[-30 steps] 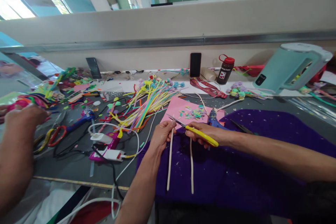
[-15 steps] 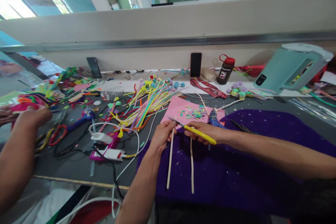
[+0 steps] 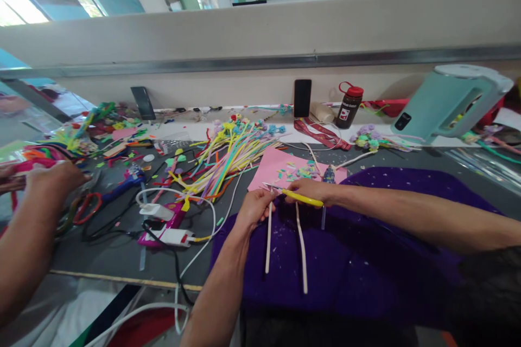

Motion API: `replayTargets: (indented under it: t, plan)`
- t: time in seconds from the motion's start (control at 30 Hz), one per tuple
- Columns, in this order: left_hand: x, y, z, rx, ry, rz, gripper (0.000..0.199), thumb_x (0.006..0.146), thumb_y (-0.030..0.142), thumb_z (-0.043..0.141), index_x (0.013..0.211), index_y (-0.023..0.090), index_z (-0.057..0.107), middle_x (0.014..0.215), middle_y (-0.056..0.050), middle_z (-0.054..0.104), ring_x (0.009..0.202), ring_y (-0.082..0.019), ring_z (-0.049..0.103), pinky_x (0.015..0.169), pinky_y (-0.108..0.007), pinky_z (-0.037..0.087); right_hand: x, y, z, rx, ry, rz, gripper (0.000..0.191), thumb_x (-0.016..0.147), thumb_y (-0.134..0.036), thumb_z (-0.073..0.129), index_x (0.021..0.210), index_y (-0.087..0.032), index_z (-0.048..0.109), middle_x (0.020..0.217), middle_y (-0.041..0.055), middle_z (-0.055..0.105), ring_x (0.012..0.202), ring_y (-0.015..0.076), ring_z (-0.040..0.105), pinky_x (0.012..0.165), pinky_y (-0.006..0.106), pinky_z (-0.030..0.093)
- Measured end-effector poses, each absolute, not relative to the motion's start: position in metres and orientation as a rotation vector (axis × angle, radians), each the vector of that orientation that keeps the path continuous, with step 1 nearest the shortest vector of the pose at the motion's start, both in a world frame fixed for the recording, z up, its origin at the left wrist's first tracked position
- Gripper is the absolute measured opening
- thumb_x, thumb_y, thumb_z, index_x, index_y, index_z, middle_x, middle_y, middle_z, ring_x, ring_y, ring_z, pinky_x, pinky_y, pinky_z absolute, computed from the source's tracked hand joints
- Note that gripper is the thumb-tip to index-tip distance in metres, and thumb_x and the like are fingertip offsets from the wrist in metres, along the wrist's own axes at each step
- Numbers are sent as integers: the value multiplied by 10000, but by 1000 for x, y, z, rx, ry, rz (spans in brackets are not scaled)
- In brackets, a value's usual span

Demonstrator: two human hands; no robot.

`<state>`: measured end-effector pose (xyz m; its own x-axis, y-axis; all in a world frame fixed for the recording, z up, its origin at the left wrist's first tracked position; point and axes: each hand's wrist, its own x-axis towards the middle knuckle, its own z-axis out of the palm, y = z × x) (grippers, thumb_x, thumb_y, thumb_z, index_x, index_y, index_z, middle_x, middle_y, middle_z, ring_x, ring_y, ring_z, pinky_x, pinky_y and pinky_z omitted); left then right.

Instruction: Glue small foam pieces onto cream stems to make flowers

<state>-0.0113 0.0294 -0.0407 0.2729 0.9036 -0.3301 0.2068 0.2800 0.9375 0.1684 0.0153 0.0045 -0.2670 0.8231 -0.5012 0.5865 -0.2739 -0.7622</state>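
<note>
My left hand (image 3: 255, 207) pinches a pale stick (image 3: 268, 238) that hangs down over the purple cloth (image 3: 345, 282). My right hand (image 3: 307, 191) is closed on scissors with yellow handles (image 3: 303, 198); their blades reach to the fingertips of my left hand, near the stick's top end. A second pale stick (image 3: 302, 249) hangs below my right hand; how it is held is hidden. Behind both hands a pink sheet (image 3: 268, 165) bears small coloured clippings (image 3: 295, 173).
At the left, another person's hand (image 3: 52, 179) is near red-handled scissors (image 3: 87, 207). Coloured stems (image 3: 232, 165), a power strip (image 3: 171, 223) and white cables lie between us. Behind stand a phone (image 3: 302, 98), a bottle (image 3: 350, 108) and a kettle (image 3: 443, 100).
The scissors' yellow handles have shifted left and up slightly. The left stick's lower end has moved up, and the right stick's lower end has swung right. The other person's hand has moved slightly right.
</note>
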Motion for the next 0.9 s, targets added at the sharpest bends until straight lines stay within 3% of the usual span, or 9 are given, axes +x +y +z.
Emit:
replayTargets:
  t: [0.23,0.33,0.47,0.67,0.9]
  plan:
    - [-11,28,-37,1208,1203,722,311,640,439,633,587,149,536,415,25,528,267,-33,336,283,-154,184,181,11,15,-1711,-1687,1632,339,696,-462,595,894,-189,560,543,-68,452,337,24,354,281,130,261]
    - [-13,29,-34,1181,1170,779,320,654,453,625,710,140,599,454,41,523,282,-18,304,293,-155,170,192,3,19,-1636,-1622,1669,379,720,-513,562,923,-195,532,598,-51,483,363,22,389,295,121,287]
    - [-16,31,-32,1039,1054,861,382,622,422,673,867,132,639,543,26,555,346,-20,373,320,-148,225,200,-11,20,-1572,-1564,1691,393,731,-475,572,1023,-224,492,649,-48,498,403,23,425,327,109,331]
    - [-18,31,-32,913,1032,877,305,582,362,720,725,108,628,519,23,552,357,-9,385,338,-133,243,194,-21,20,-1506,-1566,1723,353,729,-445,576,990,-222,495,671,-50,469,407,18,395,329,114,331]
    - [-18,33,-33,913,1016,868,271,618,342,681,742,119,588,494,32,537,332,-17,368,307,-134,211,178,-24,24,-1510,-1680,1661,418,742,-510,558,1009,-198,475,664,-48,465,441,35,395,372,142,341]
